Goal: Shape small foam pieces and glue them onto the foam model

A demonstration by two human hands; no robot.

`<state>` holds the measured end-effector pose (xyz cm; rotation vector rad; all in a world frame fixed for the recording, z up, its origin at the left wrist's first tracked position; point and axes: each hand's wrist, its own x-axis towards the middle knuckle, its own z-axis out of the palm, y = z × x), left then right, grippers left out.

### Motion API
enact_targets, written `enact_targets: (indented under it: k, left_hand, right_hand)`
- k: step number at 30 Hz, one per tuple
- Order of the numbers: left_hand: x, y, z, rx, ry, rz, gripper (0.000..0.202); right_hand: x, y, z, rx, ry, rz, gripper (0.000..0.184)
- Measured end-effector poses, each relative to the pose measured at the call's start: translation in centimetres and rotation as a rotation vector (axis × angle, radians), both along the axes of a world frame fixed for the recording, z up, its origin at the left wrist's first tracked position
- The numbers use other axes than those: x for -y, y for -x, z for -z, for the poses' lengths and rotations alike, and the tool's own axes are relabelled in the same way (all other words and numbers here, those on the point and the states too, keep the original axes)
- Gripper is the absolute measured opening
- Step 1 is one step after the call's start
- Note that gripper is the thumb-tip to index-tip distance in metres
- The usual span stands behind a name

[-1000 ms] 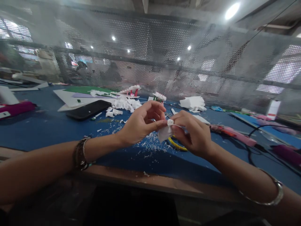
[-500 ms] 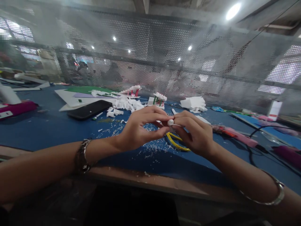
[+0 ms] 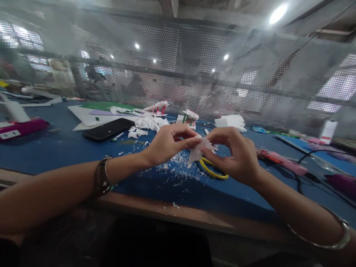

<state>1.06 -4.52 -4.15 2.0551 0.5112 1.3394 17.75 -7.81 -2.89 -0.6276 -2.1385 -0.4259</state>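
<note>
1. White paper, thin and crumpled: a small paper piece [image 3: 196, 152] hangs between the 2 hands, raised just above the blue table mat [image 3: 55, 148] and over the yellow-handled tool [image 3: 213, 172].
2. The left hand [image 3: 167, 142] is closed in a pinch, thumb and forefingers gripping the piece's upper left edge.
3. The right hand [image 3: 236, 155] pinches the upper right edge between thumb and forefinger, its other fingers curled under.
4. Judging by the 2 pinches set so close together, the step in hand looks like fingertip shaping of the paper, a pull or a fold at its top. Which of the 2 I cannot tell.
5. Any further move on so flimsy a piece calls for a light, even grip from both sides, since a sharp tug would likely tear it.
6. White scraps [image 3: 178, 168] litter the mat right under the hands.
7. Farther back lie a black phone [image 3: 107, 129], a pile of white cuttings [image 3: 150, 121], a stack of white paper [image 3: 229, 121] and a small white-topped model on green and red stems [image 3: 189, 116].
8. To the right, a pink object [image 3: 280, 161] and a black cable [image 3: 306, 177] lie near the right forearm.
9. Nothing stands between the hands. The yellow-handled tool lies directly beneath them, and a perforated screen [image 3: 194, 74] closes off the far side.
</note>
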Motion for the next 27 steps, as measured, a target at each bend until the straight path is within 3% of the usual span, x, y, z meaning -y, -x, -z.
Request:
enact_targets:
  k: [5, 11, 16, 21, 27]
  left_hand:
    - [-0.1, 0.1, -0.2, -0.006, 0.115, 0.069, 0.010]
    - [-0.5, 0.2, -0.4, -0.003, 0.275, 0.155, 0.011]
    - [-1.2, 0.4, -0.1, -0.009, 0.256, 0.272, 0.008]
    - [-1.4, 0.5, 0.1, -0.067, 0.253, 0.294, 0.007]
    - [-1.1, 0.3, 0.1, -0.104, 0.265, 0.298, 0.006]
  right_hand:
    - [0.1, -0.3, -1.0, 0.173, 0.039, -0.083, 0.009]
    - [0.1, -0.5, -1.5, 0.225, 0.013, -0.048, 0.007]
    - [0.0, -0.5, -1.3, 0.270, -0.066, -0.018, 0.009]
    - [-0.2, -0.7, -1.0, 0.357, -0.197, 0.005, 0.010]
    - [-0.3, -0.8, -1.1, 0.427, -0.222, 0.032, 0.012]
